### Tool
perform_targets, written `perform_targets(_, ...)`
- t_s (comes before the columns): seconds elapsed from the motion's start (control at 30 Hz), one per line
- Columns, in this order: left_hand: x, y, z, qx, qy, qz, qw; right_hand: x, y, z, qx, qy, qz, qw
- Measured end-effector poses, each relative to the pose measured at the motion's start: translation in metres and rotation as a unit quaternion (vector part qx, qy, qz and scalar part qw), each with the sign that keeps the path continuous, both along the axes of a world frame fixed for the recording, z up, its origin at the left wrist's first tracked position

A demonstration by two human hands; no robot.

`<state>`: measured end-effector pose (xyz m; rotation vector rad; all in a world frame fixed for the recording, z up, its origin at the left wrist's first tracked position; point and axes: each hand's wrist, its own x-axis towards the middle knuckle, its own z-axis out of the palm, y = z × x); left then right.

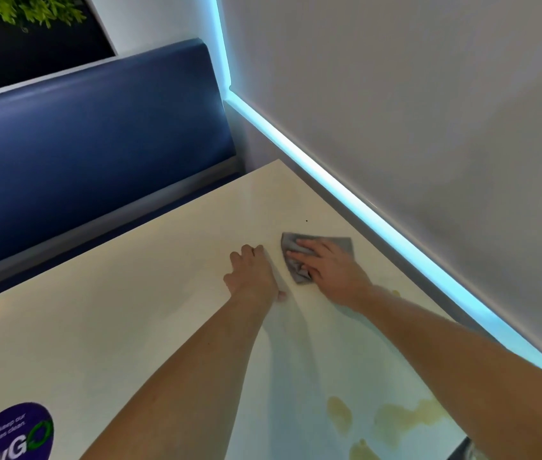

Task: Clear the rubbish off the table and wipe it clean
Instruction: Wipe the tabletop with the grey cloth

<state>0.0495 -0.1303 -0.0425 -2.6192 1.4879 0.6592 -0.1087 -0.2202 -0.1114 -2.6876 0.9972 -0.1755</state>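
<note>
A cream table [150, 293] fills the lower half of the head view. My right hand [331, 268] presses a grey cloth [291, 242] flat on the table near its far right edge, fingers spread over it. My left hand [253, 277] rests on the tabletop just left of the cloth, fingers bent at the knuckles and holding nothing. Yellowish spill stains [392, 421] lie on the table near its right front, beside my right forearm. A tiny dark speck [306, 221] sits beyond the cloth.
A dark blue padded bench back [90, 134] runs along the table's far side. A grey wall [412, 111] with a glowing blue light strip [346, 190] borders the table on the right. A round purple sticker [14, 433] is at the near left corner.
</note>
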Motion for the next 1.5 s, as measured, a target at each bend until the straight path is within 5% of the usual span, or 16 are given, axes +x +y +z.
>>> perform_targets(0.07, 0.001, -0.003, 0.0, 0.004, 0.016, 0.018, 1.0, 0.005, -0.034, -0.001, 0.008, 0.059, -0.021, 0.998)
perform_targets(0.17, 0.002, -0.009, 0.0, 0.009, 0.029, 0.025, 0.999, 0.024, -0.048, 0.002, 0.031, 0.03, -0.158, 0.986)
perform_targets(0.37, 0.004, -0.017, 0.004, 0.031, 0.025, 0.041, 0.998, 0.03, -0.041, 0.005, 0.043, 0.015, 0.006, 0.999)
perform_targets(0.57, 0.003, -0.007, 0.0, -0.011, 0.043, 0.045, 0.998, -0.024, -0.04, 0.015, 0.05, -0.05, -0.246, 0.967)
perform_targets(0.77, -0.007, -0.002, 0.007, 0.001, -0.016, 0.034, 0.999, -0.059, 0.012, 0.012, 0.087, -0.079, -0.001, 0.993)
perform_targets(0.97, -0.021, 0.025, -0.002, -0.055, -0.004, -0.003, 0.999, -0.081, 0.028, 0.018, 0.094, -0.133, -0.198, 0.967)
perform_targets(1.17, -0.036, 0.044, -0.007, -0.074, 0.0, -0.05, 0.996, -0.093, 0.092, 0.008, 0.099, -0.133, -0.043, 0.985)
perform_targets(1.37, -0.071, 0.065, -0.015, -0.113, -0.011, -0.094, 0.989, -0.099, 0.079, 0.013, 0.097, -0.121, -0.187, 0.97)
perform_targets(1.5, -0.097, 0.072, -0.018, -0.113, -0.005, -0.082, 0.99, -0.11, 0.111, 0.011, 0.094, -0.099, -0.066, 0.988)
